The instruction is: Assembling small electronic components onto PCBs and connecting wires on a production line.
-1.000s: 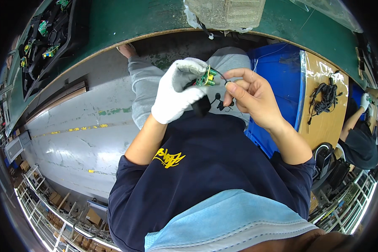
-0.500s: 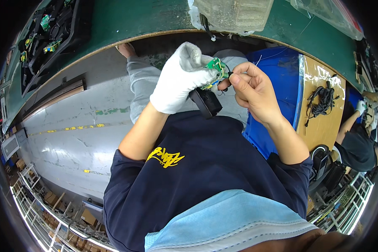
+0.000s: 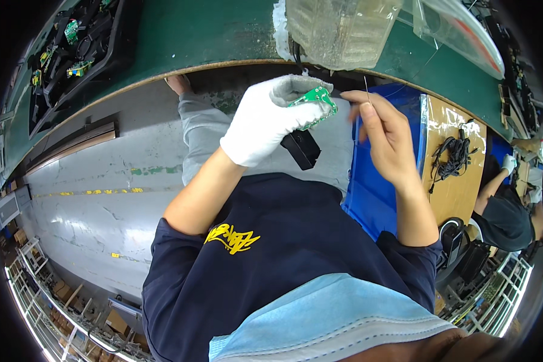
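In a white glove, my left hand [image 3: 259, 120] is closed on a green circuit board [image 3: 317, 98], holding it up in front of my lap. Just below the board hangs a small black plastic housing [image 3: 304, 151]; how it joins the board is hidden by the glove. My bare right hand [image 3: 391, 136] is raised to the right of the board, apart from it. Its thumb and forefinger pinch a thin wire [image 3: 366, 89] that sticks up past the fingertips. The other fingers are smeared by motion.
Across the far side runs a green workbench [image 3: 211, 36], carrying a cloudy plastic container [image 3: 341, 33] and a black tray [image 3: 111, 72] of circuit boards. A blue bin [image 3: 374, 181] and a cardboard box [image 3: 458, 114] with a bundled black cable [image 3: 452, 158] stand right. A co-worker [image 3: 507, 220] is farther right.
My right hand has drawn away from the board to the right, letting go of the black lead there. The board has turned in my left hand, showing more of its green face.
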Motion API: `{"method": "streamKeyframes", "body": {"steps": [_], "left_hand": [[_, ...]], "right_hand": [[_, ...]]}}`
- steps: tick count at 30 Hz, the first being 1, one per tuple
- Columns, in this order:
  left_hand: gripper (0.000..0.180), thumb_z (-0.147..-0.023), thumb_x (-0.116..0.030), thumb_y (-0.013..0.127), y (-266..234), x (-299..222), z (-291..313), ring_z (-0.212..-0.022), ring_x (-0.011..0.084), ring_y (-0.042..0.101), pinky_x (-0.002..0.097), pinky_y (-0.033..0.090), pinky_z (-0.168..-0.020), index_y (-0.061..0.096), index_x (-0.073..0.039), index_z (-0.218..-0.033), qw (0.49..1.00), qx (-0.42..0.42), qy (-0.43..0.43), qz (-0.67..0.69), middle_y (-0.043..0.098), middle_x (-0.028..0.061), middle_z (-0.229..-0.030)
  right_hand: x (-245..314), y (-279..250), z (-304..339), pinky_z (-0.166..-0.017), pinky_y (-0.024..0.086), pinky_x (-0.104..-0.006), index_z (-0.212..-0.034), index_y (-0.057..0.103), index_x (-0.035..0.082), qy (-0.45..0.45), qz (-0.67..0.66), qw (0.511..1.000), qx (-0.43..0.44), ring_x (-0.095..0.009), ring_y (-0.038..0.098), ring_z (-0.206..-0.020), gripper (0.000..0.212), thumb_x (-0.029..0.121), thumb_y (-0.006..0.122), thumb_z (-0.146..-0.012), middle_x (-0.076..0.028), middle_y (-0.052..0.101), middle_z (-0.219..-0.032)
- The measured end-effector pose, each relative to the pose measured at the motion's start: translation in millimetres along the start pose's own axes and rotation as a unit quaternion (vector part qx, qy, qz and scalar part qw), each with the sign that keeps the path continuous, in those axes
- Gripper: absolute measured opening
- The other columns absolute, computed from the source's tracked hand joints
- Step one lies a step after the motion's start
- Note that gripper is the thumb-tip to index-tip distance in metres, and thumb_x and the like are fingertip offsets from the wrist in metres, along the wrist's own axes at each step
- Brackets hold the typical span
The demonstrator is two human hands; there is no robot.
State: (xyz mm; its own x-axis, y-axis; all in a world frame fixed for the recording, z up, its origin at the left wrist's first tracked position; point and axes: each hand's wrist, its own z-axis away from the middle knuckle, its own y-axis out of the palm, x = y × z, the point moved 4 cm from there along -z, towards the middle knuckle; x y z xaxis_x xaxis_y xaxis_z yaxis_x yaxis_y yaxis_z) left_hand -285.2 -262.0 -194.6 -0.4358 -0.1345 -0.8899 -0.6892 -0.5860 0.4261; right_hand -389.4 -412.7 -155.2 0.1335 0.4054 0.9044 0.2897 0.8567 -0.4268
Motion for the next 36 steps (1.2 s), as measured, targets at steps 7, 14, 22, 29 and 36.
{"method": "streamKeyframes", "body": {"steps": [7, 14, 22, 29, 36], "left_hand": [[0.037, -0.082, -0.002, 0.068, 8, -14, -4, -0.095, 0.0138, 0.062, 0.0254, 0.05, -0.083, 0.058, 0.006, -0.117, 0.996, -0.051, 0.037, -0.067, 0.065, 0.0112, -0.109], [0.029, -0.08, -0.005, 0.072, 13, -23, -5, -0.077, 0.0078, 0.061, 0.022, 0.05, -0.067, 0.062, 0.007, -0.105, 0.987, -0.09, 0.089, -0.095, 0.067, 0.0079, -0.09], [0.029, -0.079, -0.006, 0.074, 16, -27, -7, -0.076, 0.007, 0.061, 0.021, 0.05, -0.065, 0.062, 0.006, -0.103, 0.985, -0.099, 0.096, -0.104, 0.068, 0.0083, -0.089], [0.03, -0.078, -0.005, 0.074, 20, -29, -7, -0.075, 0.0068, 0.061, 0.0212, 0.051, -0.065, 0.062, 0.006, -0.104, 0.985, -0.101, 0.113, -0.086, 0.068, 0.0082, -0.089], [0.031, -0.078, -0.004, 0.074, 19, -27, -6, -0.079, 0.0071, 0.061, 0.0217, 0.051, -0.07, 0.062, 0.005, -0.105, 0.986, -0.097, 0.114, -0.079, 0.067, 0.0066, -0.091]], "right_hand": [[46, -23, -4, -0.052, 0.038, -0.0279, -0.094, 0.07, 0.001, -0.163, 0.213, 0.963, -0.028, -0.018, 0.048, -0.058, 0.013, 0.009, 0.062, -0.087, -0.009, 0.049, -0.066], [49, -16, -6, -0.048, 0.036, -0.0244, -0.08, 0.066, 0.002, -0.169, 0.131, 0.972, -0.098, -0.012, 0.048, -0.051, 0.006, 0.0, 0.07, -0.076, -0.004, 0.053, -0.061], [47, -15, -9, -0.048, 0.037, -0.0246, -0.079, 0.066, 0.002, -0.177, 0.14, 0.968, -0.112, -0.012, 0.049, -0.052, 0.006, 0.0, 0.071, -0.075, -0.004, 0.053, -0.061], [47, -13, -10, -0.048, 0.038, -0.0238, -0.08, 0.067, 0.003, -0.169, 0.135, 0.969, -0.119, -0.011, 0.051, -0.053, 0.007, 0.0, 0.071, -0.075, -0.004, 0.055, -0.062], [54, -8, -13, -0.05, 0.041, -0.0232, -0.082, 0.067, 0.001, -0.192, 0.165, 0.962, -0.102, -0.012, 0.053, -0.055, 0.006, 0.0, 0.07, -0.076, -0.005, 0.057, -0.064]]}}
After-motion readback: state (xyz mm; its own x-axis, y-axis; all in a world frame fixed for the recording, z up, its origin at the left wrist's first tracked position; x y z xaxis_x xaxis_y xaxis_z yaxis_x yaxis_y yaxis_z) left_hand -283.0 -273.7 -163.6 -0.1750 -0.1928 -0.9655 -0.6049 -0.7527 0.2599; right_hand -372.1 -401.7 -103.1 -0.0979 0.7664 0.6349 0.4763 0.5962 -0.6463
